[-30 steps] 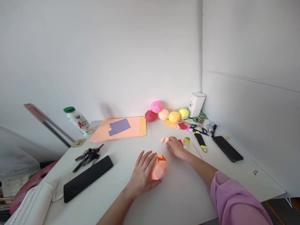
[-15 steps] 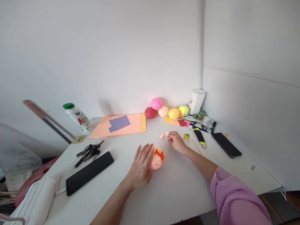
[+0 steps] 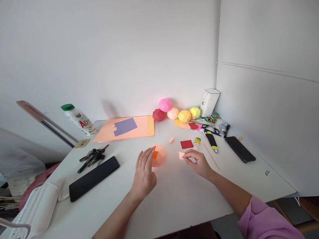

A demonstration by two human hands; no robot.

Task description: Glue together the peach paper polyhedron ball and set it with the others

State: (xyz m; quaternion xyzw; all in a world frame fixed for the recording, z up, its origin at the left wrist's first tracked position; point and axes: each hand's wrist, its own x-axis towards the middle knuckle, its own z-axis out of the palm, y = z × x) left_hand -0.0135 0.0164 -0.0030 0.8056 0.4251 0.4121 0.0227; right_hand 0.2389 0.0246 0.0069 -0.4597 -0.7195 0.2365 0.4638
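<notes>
The left hand [image 3: 144, 172] is resting open, fingers spread against a peach paper ball [image 3: 159, 155] on the white table [image 3: 189, 199], not gripping it. The right hand [image 3: 199, 162] is pinching a small peach paper piece [image 3: 181, 155] near a red square [image 3: 186, 144]. Both papers look light, thin and easily creased, best held by their edges. The ball's near side is hiding behind the fingers.

Two bare forearms show, ending in the left hand [image 3: 144, 176] and the right hand [image 3: 199, 163]. The right arm wears a loose pink-lilac sleeve [image 3: 266, 220], soft and creased, pushed up near the elbow. The left forearm is unsleeved. Neither hand's fingers [image 3: 144, 157] carry rings.
</notes>
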